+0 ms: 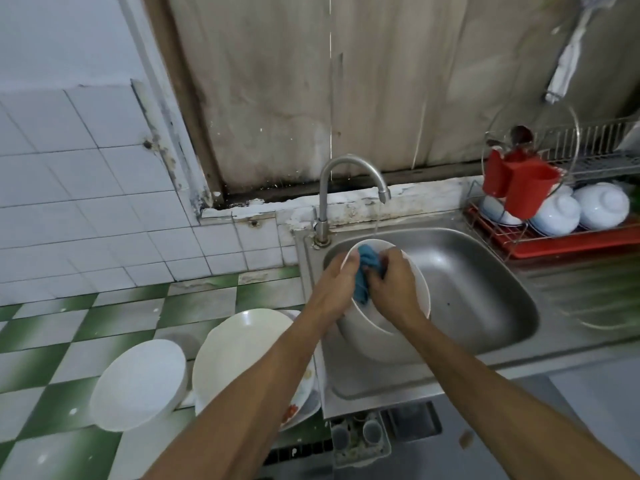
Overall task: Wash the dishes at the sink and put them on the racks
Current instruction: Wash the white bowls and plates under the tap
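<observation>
A large white bowl (377,337) is tilted over the left side of the steel sink (485,289). My left hand (337,285) grips the bowl's left rim, thumb inside. Inside the bowl my right hand (391,282) clutches a blue cloth (362,282) against its inner wall. A thin stream of water runs from the curved tap (349,181) into the sink just right of the bowl. Left of the sink, on the green and white checked counter, lie two white bowls (138,382) (239,355) and a flowered plate (298,407) under them.
At the right stands a wire dish rack (512,237) on a red tray, holding upturned white bowls (602,206), a red cutlery holder (519,185) and a glass lid (533,133). White tiles cover the wall at the left. A small caddy (360,441) hangs below the sink's front edge.
</observation>
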